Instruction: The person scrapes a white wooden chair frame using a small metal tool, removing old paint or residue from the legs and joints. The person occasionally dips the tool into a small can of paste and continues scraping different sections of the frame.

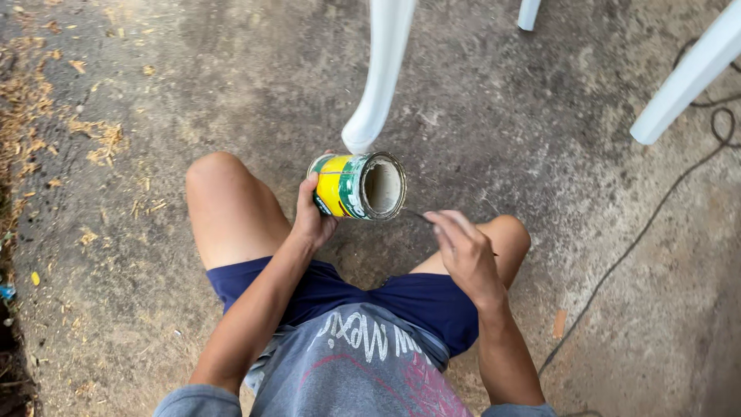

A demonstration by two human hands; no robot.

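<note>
Left hand: the left hand is wrapped round the closed end of a small yellow-and-green paint tin, fingers curled firmly about its wall.
Tin: it is held on its side above the person's knees, open mouth turned toward the right hand; the inside looks pale and coated, and I cannot tell whether anything liquid is left in it.
Right hand: the right hand is pinched nearly closed on a thin dark stick-like tool, whose tip points at the tin's rim, just beside it.
Doing it well: I judge the work goes best with the tin gripped steady and tilted no further down, the tool worked along the rim in short strokes, wrist loose, knees kept out from under the mouth.
Surface: bare, rough concrete floor, stained and dusty, with sawdust or dry chaff scattered along the left.
Surroundings: white plastic chair legs stand just beyond the tin, and a dark cable trails across the floor on the right.
</note>
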